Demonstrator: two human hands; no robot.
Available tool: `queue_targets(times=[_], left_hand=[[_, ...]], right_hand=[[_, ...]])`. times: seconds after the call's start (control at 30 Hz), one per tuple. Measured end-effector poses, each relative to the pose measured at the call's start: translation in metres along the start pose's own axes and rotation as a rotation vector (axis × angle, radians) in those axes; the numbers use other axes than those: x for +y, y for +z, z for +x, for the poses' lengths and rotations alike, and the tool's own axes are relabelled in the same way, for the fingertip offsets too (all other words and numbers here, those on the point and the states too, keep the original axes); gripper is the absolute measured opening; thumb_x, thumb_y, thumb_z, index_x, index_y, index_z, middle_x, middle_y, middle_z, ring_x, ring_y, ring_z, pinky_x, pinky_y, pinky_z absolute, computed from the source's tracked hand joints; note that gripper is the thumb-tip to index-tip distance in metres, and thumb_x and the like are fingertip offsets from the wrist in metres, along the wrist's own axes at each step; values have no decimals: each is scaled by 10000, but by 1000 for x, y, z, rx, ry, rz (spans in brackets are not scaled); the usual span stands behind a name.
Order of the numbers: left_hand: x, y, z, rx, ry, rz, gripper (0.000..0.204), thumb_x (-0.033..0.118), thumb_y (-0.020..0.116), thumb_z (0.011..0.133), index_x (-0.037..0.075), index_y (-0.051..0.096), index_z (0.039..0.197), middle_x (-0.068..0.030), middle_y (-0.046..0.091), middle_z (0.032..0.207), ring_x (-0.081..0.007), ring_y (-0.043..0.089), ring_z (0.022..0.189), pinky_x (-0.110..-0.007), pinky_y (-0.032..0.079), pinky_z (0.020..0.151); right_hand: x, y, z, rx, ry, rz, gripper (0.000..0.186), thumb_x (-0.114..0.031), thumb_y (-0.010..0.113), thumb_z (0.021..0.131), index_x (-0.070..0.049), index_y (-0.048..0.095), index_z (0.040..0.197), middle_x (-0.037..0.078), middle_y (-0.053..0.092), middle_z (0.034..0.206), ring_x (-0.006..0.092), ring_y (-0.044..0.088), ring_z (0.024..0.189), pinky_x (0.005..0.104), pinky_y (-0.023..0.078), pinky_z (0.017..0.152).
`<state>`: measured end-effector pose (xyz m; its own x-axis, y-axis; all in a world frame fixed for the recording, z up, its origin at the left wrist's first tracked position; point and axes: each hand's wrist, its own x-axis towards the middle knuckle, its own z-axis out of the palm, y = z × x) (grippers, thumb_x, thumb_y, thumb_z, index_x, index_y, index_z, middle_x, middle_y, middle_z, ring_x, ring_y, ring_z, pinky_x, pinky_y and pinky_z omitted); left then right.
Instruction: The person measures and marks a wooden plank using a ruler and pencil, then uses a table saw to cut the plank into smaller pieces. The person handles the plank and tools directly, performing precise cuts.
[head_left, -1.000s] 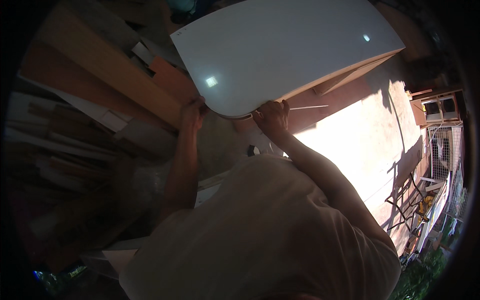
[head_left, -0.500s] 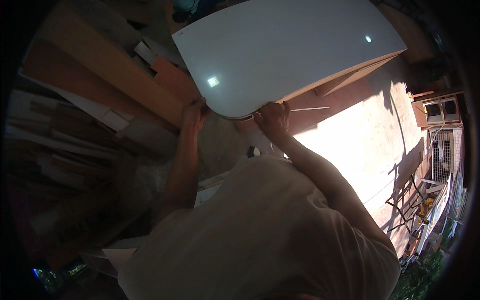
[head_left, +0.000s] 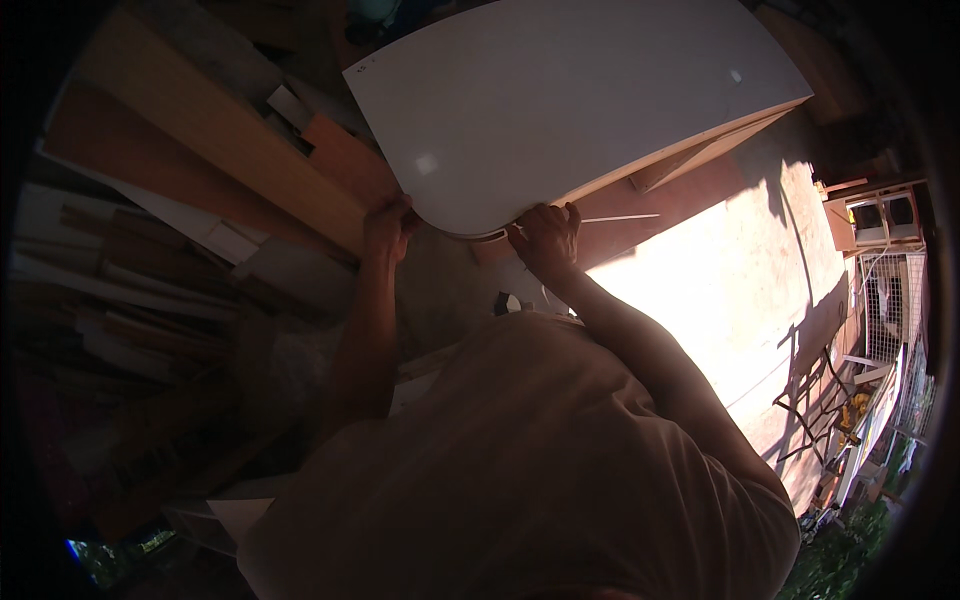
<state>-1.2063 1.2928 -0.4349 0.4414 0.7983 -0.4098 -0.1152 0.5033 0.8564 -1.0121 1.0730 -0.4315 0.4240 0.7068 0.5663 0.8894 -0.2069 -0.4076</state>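
A large pale, glossy panel (head_left: 580, 110) with a rounded near corner lies ahead of me. A thin edging strip (head_left: 485, 238) follows the curve of that corner between my hands. My left hand (head_left: 387, 228) is closed at the left end of the curve, its fingers pressed to the panel's edge; its fingertips are partly hidden. At the right end of the curve, my right hand (head_left: 543, 238) pinches the strip against the edge, fingers bent. A narrow white length (head_left: 622, 217) sticks out to the right past that hand, apparently the strip's free end.
Long wooden boards (head_left: 230, 130) lie to the left, with a heap of offcuts (head_left: 140, 300) nearer me. A wooden support (head_left: 690, 160) shows under the panel's right side. Sunlit floor (head_left: 700, 300) spreads to the right, towards a wire mesh rack (head_left: 890, 300) and a metal frame (head_left: 812, 405).
The picture has darkened, and the bright reflections on the panel have faded. Both hands stay in practically the same place on the panel's edge.
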Motion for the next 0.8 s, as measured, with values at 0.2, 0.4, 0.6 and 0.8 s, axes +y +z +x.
queue_targets(times=[0.2, 0.4, 0.6, 0.8], left_hand=[[4, 7, -7, 37, -12, 19, 237, 107, 599, 1019, -14, 613, 1222, -119, 683, 1129, -240, 696, 987, -393, 616, 814], [6, 5, -6, 24, -24, 31, 248, 108, 594, 1021, -9, 596, 1240, -118, 673, 1140, -241, 687, 997, -393, 605, 809], [4, 3, -3, 33, -31, 47, 263, 108, 587, 1023, -5, 594, 1260, -111, 671, 1151, -234, 677, 1019, -392, 596, 823], [5, 7, -6, 41, -18, 24, 269, 101, 598, 1016, -24, 603, 1254, -122, 676, 1151, -242, 689, 1003, -395, 603, 825]], right_hand=[[1, -1, -2, -44, 24, -7, 178, -281, 785, 795, -138, 705, 861, 46, 675, 936, 251, 665, 935, 590, 378, 1025], [-1, -1, -1, -30, 20, -4, 176, -281, 787, 793, -137, 707, 856, 45, 673, 918, 250, 661, 927, 586, 381, 1021], [-1, -3, 0, -29, 14, 14, 166, -273, 784, 799, -138, 709, 857, 41, 672, 905, 250, 657, 909, 580, 375, 1017], [-2, -5, 1, -7, 2, 9, 152, -261, 782, 795, -140, 703, 840, 32, 669, 891, 240, 658, 873, 560, 377, 1000]])
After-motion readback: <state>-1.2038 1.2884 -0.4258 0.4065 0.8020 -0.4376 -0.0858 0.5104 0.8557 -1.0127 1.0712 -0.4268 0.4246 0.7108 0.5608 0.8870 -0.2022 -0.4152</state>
